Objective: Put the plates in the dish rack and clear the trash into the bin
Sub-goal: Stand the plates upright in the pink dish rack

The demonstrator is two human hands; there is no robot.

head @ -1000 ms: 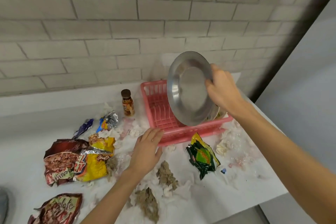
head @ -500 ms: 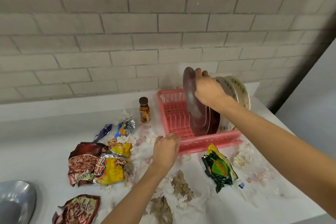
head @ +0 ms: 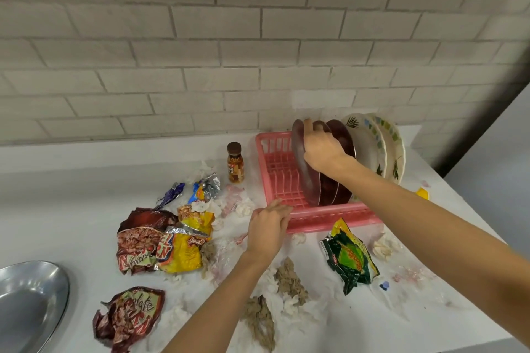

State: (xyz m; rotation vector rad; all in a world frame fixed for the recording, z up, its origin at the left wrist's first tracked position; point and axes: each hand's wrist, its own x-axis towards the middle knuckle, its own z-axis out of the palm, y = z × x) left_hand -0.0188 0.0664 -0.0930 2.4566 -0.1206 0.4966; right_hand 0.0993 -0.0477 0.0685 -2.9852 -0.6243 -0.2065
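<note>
A pink dish rack (head: 327, 216) stands at the back right of the white counter. My right hand (head: 322, 149) grips the top rim of a steel plate (head: 305, 175) standing upright in the rack's slots. Behind it stand more steel plates (head: 342, 137) and two patterned white plates (head: 381, 149). My left hand (head: 268, 228) rests with fingers straight against the rack's front left corner. Another steel plate (head: 27, 304) lies at the counter's lower left edge. Crumpled snack wrappers (head: 160, 241) and a green wrapper (head: 348, 258) lie on the counter.
A small brown bottle (head: 235, 163) stands left of the rack. Crumpled tissues and brown paper wads (head: 288, 281) are scattered in front. A red wrapper (head: 126, 317) lies near the front edge. A brick wall rises behind; the counter ends at the right.
My right hand has lowered the steel plate from the air into the rack's slots, standing it upright. My left hand has moved up to the rack's front corner.
</note>
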